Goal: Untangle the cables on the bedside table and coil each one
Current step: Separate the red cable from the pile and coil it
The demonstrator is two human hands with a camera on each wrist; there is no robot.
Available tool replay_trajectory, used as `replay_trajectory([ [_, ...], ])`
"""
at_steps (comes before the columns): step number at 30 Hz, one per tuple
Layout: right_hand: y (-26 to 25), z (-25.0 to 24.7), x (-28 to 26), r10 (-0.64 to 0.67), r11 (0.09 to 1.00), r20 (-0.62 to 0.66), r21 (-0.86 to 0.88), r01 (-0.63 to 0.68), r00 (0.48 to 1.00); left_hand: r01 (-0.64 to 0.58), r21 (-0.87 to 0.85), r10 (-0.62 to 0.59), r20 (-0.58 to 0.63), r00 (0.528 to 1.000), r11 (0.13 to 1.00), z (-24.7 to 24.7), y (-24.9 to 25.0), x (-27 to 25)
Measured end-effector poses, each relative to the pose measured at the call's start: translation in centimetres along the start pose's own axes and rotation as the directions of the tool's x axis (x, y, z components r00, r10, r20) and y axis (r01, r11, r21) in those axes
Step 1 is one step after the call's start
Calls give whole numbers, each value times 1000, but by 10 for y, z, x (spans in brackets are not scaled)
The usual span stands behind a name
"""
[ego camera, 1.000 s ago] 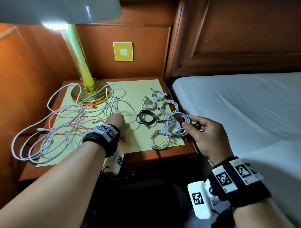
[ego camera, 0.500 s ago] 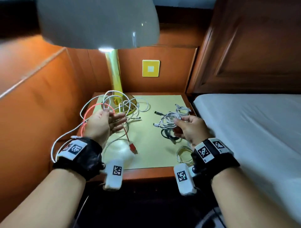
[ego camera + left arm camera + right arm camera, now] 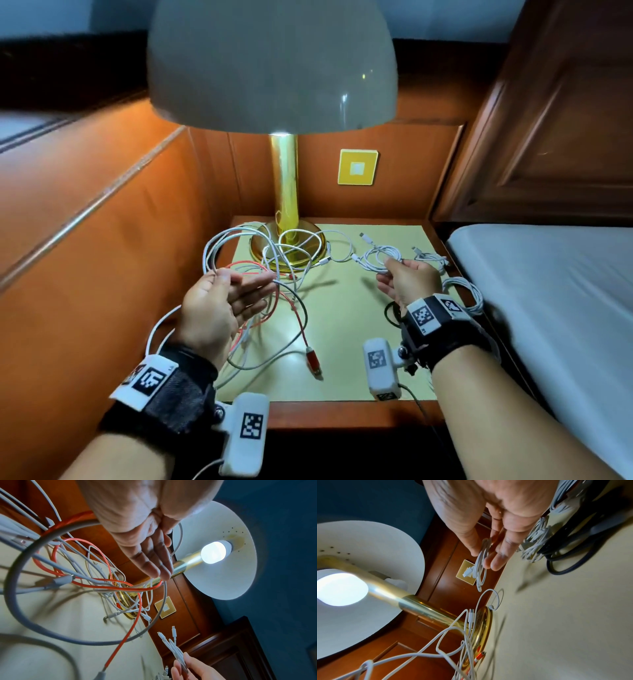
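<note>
- A wooden bedside table (image 3: pixel 342 416) sits between a padded wall and a bed (image 3: pixel 548 274), topped with a yellow mat (image 3: pixel 342 325) and a brass lamp (image 3: pixel 284 192) that is switched on.
- The left hand (image 3: pixel 219 308) is raised above the mat, palm up with fingers straight and together; a tangle of white cables (image 3: pixel 274 253) and a red cable (image 3: pixel 294 308) hangs over the fingers, and the thumb seems to press a white strand against them.
- The tangle trails down around the lamp base, and the red cable's plug (image 3: pixel 313 364) lies loose on the mat.
- The right hand (image 3: pixel 409 284) holds a small white coil (image 3: pixel 380 257) above the mat, pinched between thumb and fingers.
- More finished white coils (image 3: pixel 460 291) and a black coil (image 3: pixel 570 561) lie near the bed-side edge of the mat, behind the right wrist.
- By my reckoning the job is partly done: several cables are wound, while the red cable and a number of white ones are knotted together and need separating and coiling.
</note>
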State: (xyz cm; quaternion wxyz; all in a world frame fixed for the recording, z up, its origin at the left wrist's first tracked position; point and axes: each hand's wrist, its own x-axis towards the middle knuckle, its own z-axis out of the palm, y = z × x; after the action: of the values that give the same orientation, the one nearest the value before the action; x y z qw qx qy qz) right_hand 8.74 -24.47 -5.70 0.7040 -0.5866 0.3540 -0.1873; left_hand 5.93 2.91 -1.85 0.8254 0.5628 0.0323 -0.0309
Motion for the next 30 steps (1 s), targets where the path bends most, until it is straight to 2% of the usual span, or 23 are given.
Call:
replay_trajectory([
  [9, 2, 12, 16, -15, 1000, -36, 24, 16, 999, 12, 4, -12, 10, 1000, 1000, -6, -1, 4],
  [17, 14, 8, 22, 7, 992, -81, -122, -17, 997, 4, -2, -4, -1, 1000, 1000, -11, 0, 1],
  [20, 14, 8, 21, 4, 961, -72, -277, -24, 997, 1, 2, -1, -13, 1000, 1000, -11, 1, 1],
  [22, 10, 7, 17, -29, 877, -61, -480, -4, 998, 7, 6, -7, -10, 1000, 1000, -10, 2, 0],
  [23, 8, 6, 16, -72, 806, -41, -591, 34, 997, 9, 11, -9, -4, 1000, 1000, -9, 2, 0],
  [25, -1, 5, 4, -186, 703, 2, -699, 134, 983, 10, 25, -10, 12, 1000, 1000, -8, 3, -2],
  [27, -14, 7, -13, -296, 685, 100, -670, 284, 950, -4, 52, 1, 42, 999, 999, -6, 3, -4],
  [29, -25, 13, -36, -333, 690, 304, -567, 451, 893, -29, 70, 23, 81, 996, 997, -4, 5, -7],
  [30, -30, 17, -51, -306, 713, 431, -487, 505, 849, -48, 77, 40, 97, 995, 996, -2, 6, -10],
])
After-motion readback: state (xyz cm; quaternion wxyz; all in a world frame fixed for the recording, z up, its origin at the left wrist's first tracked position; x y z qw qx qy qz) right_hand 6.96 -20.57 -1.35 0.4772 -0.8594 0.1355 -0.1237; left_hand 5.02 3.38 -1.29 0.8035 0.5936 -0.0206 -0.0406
